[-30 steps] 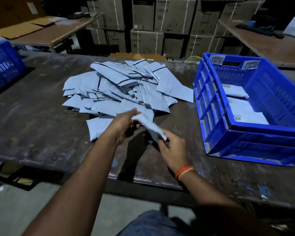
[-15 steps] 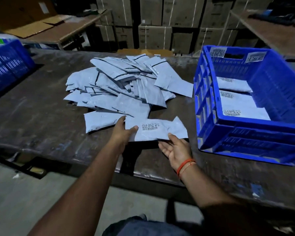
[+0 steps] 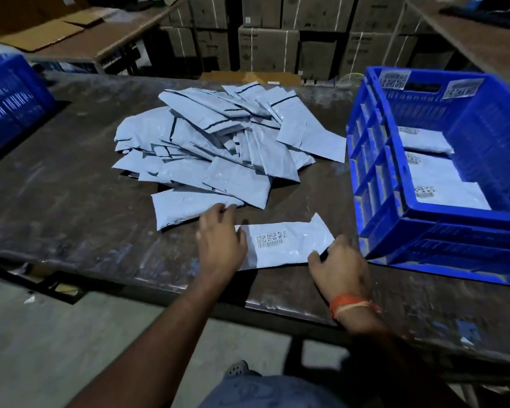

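Labelled packet (image 3: 289, 245) is laid flat on the bench (image 3: 71, 195), close to the front edge (barcode sticker turned up), just left of the blue crate (image 3: 424, 214). Its right end is taken by the right hand (image 3: 340, 267): the grip is closed on the lower right corner, with thumb and fingers (image 3: 343, 241) curled around it. An orange wristband (image 3: 351, 304) is seen on that wrist.

The left end of the labelled packet is covered by the left hand (image 3: 221, 242), palm down. That grip is loose and nothing is held in it. The fingertips (image 3: 218, 208) are stretched forward and the near edge of a second packet (image 3: 183, 209) is touched by them.

That second packet is lying just behind the labelled packet, at the front of the pile (image 3: 218, 148). The pile is a loose heap of grey packets spread across the middle of the bench, many of them overlapped and tilted.

Inside the blue crate, three more packets (image 3: 442, 187) are laid flat with stickers up, and two code labels are stuck high on its far wall. A second blue crate (image 3: 9, 98) is caught at the left edge of the view, well apart from both hands. Stacked cardboard boxes (image 3: 265, 45) are lined up behind the bench.
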`<act>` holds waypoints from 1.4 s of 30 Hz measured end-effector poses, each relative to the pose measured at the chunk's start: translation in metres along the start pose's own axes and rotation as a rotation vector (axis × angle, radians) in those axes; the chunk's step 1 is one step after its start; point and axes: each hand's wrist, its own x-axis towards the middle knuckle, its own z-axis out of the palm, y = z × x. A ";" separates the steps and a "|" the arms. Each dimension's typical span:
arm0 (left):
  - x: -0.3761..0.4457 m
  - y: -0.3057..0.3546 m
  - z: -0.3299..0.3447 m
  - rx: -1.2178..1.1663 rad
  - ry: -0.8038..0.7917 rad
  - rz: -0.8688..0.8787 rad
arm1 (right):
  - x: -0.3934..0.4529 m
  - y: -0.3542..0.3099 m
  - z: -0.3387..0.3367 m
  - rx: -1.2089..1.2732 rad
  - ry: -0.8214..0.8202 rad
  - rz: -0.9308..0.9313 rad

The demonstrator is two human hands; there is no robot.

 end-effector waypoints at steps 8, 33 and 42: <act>-0.023 0.020 0.045 -0.058 -0.174 0.265 | 0.011 -0.013 0.020 0.031 0.214 -0.429; -0.001 -0.041 0.041 0.203 -0.309 0.186 | 0.029 0.017 0.060 -0.320 -0.107 -0.238; -0.018 -0.020 0.013 0.126 -0.154 -0.141 | 0.029 0.004 0.034 -0.212 -0.027 -0.136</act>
